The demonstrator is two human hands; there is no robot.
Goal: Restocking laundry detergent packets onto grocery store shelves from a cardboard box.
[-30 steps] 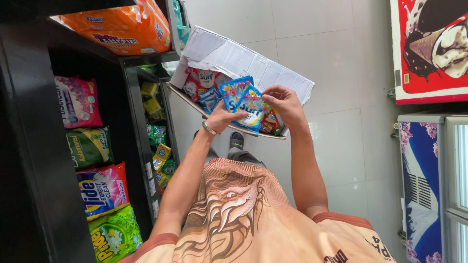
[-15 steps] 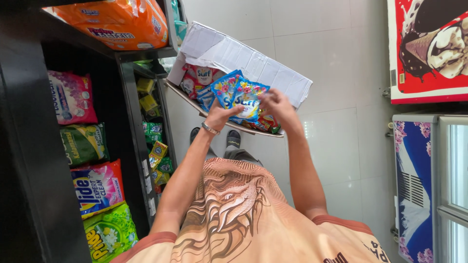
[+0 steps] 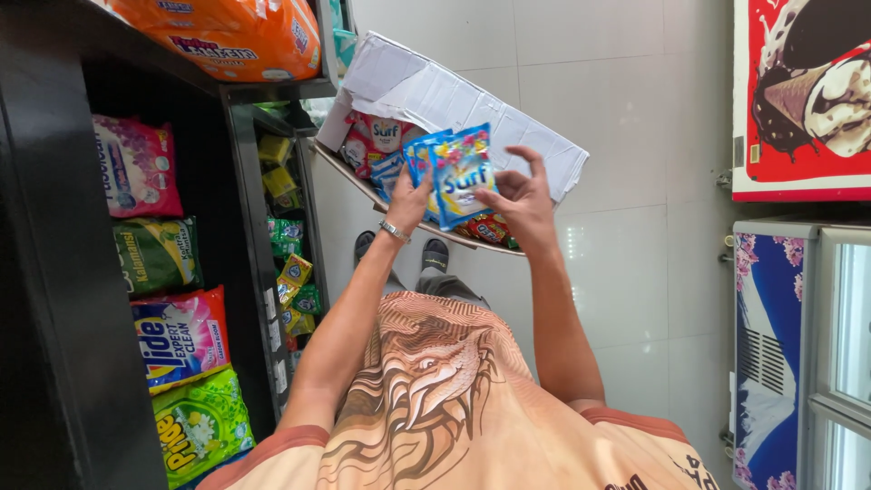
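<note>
Looking down from the head camera, a person in a peach shirt [image 3: 435, 408] with a brown swirling print stands over a white tiled floor [image 3: 626, 272]. Both arms reach forward over an open cardboard box [image 3: 454, 100] that rests against the end of a dark shelf unit [image 3: 54, 272].

The left hand [image 3: 410, 201], with a metal bracelet [image 3: 393, 231] at the wrist, is closed on a small bunch of blue soap sachets [image 3: 458, 172], gripping them from the left side and from behind, so the fronts face the camera. The sachets stand upright above the box, fanned a little, one overlapping another. The right hand [image 3: 524, 201] is at the right edge of the same bunch, its thumb touching the front sachet while the other fingers are spread loosely and curled back; it does not clamp the bunch.

Inside the box lie more packets: pink ones [image 3: 381, 136] near the far wall, blue ones under the left hand, and red ones [image 3: 485, 229] near the front edge.

On the shelves to the left sit large bags: an orange one [image 3: 236, 36] on top, then pink [image 3: 136, 168], dark green [image 3: 156, 254], a pink and yellow one [image 3: 181, 336] and a bright green one [image 3: 200, 426]. Small yellow and green packets [image 3: 290, 272] hang on the shelf end. A chest freezer [image 3: 798, 354] stands at the right, under a red ice cream poster [image 3: 803, 91]. Two sandalled feet [image 3: 435, 256] show beneath the box.
</note>
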